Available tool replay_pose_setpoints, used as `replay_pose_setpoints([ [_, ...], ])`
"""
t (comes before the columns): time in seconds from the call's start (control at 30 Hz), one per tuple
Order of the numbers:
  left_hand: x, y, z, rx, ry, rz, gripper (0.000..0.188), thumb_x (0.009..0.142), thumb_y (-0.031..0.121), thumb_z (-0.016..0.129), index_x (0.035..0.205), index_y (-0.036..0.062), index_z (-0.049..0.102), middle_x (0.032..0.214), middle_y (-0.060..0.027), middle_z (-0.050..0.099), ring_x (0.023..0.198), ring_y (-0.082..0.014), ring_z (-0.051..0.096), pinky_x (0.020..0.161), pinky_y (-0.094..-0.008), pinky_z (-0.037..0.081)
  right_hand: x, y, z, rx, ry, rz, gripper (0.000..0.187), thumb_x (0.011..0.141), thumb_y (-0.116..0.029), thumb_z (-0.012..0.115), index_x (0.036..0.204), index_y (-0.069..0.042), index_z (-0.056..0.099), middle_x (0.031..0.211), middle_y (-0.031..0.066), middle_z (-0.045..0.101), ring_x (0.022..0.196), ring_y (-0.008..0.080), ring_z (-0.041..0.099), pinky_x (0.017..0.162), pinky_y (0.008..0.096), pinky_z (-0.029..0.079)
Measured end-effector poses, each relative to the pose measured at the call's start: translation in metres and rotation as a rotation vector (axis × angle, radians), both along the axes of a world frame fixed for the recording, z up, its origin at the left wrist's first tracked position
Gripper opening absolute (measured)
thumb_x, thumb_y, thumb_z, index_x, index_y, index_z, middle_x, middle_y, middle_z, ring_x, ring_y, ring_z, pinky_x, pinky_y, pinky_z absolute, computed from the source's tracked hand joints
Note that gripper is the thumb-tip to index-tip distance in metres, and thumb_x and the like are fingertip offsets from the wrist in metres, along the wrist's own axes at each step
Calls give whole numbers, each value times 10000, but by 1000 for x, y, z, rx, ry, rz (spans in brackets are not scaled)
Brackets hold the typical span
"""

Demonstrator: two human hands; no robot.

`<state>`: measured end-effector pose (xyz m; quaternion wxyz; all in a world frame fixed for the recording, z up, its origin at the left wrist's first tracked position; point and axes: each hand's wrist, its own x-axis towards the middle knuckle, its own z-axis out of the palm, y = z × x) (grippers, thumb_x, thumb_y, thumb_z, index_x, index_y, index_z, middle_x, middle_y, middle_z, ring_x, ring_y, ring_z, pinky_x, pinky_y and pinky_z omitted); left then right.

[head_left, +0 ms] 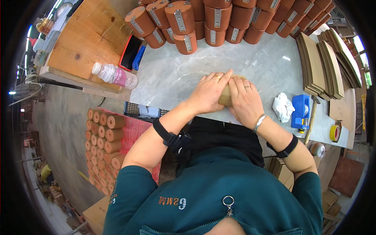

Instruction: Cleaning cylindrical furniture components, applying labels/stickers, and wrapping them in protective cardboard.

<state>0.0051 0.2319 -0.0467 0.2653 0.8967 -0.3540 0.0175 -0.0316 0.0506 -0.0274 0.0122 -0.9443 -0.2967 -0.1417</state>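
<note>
A small tan, cardboard-like piece (225, 98) is between my two hands, over the near part of the grey marbled tabletop (168, 78). Its ends and most of its sides are hidden, so its full shape does not show. My left hand (211, 91) presses against it from the left, fingers bent over the top. From the right, my right hand (246, 98) wraps round it, and the fingertips of both hands meet at its far end. Both hands are closed.
Stacked reddish-brown cylinders with metal strips (217, 19) line the back. Flat cardboard stacks (313, 66), a crumpled white cloth (282, 107) and a blue tape dispenser (300, 111) are right. A plastic bottle (115, 75) lies left; bored cylinders (113, 135) stand on a lower red surface.
</note>
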Motion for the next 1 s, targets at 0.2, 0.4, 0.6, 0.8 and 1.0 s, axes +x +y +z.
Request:
replay_pose_setpoints([
  [0.2,29,2,0,53,291,-27,1144,599,316,877,1506,-10,261,1296,-261,513,1225,-404,491,1060,-468,386,53,-11,10,81,413,102,693,572,-264,829,1126,39,544,1092,179,580,1056,343,569,948,394,469],
  [0.4,-29,12,3,-290,204,355,965,704,260,858,1461,-32,335,1335,-252,507,1246,-355,506,1070,-427,390,110,-26,4,108,781,139,754,541,-428,832,1087,21,571,991,205,638,952,368,634,853,413,521],
  [0.6,-57,-7,-15,-1136,1293,482,599,902,166,722,1376,-61,433,1323,-140,555,1255,-222,512,1082,-394,389,124,-28,6,238,1047,-8,781,615,-517,813,1117,50,623,1061,215,691,975,308,679,855,363,536],
  [0.8,-36,-42,-28,-1376,1271,297,422,921,134,696,1271,-29,526,1267,-119,586,1231,-202,528,1096,-366,379,94,-38,-9,660,1132,-110,750,725,-470,787,1222,61,604,1110,193,687,997,247,669,863,344,532],
  [1.0,-62,-49,-21,-1381,1215,357,442,902,109,716,1284,-5,526,1246,-100,592,1215,-191,528,1074,-366,391,38,-44,-20,995,1155,-90,715,756,-441,776,1236,52,580,1107,174,671,1009,230,648,874,338,518],
])
